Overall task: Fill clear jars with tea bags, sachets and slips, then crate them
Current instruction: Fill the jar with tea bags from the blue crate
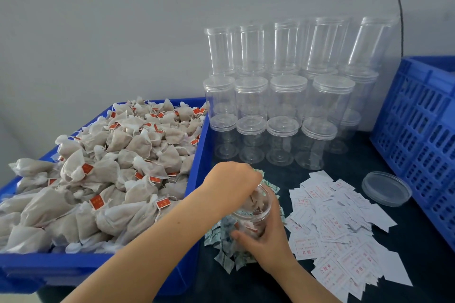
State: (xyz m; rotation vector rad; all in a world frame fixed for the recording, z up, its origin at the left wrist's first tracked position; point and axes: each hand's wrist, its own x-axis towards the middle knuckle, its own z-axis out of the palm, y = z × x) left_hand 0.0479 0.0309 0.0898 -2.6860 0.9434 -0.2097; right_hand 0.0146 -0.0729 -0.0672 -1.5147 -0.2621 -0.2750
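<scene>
The right hand (264,236) wraps the tilted open jar (251,211) over the sachets (222,241), mouth facing up-left, where the left hand (231,182) pinches tea bags (256,200) into it.

Left of the left hand (231,186), a bright blue tray (98,265) holds beige-white tea bags (118,162) with red tags. Under the right hand (263,236), pale green-and-white printed sachets (226,256). Right of it, white slips (339,224) printed red, a clear lid (386,188), a blue lattice crate (418,135). Beyond, clear jars (285,96) on a dark table (418,253).
</scene>
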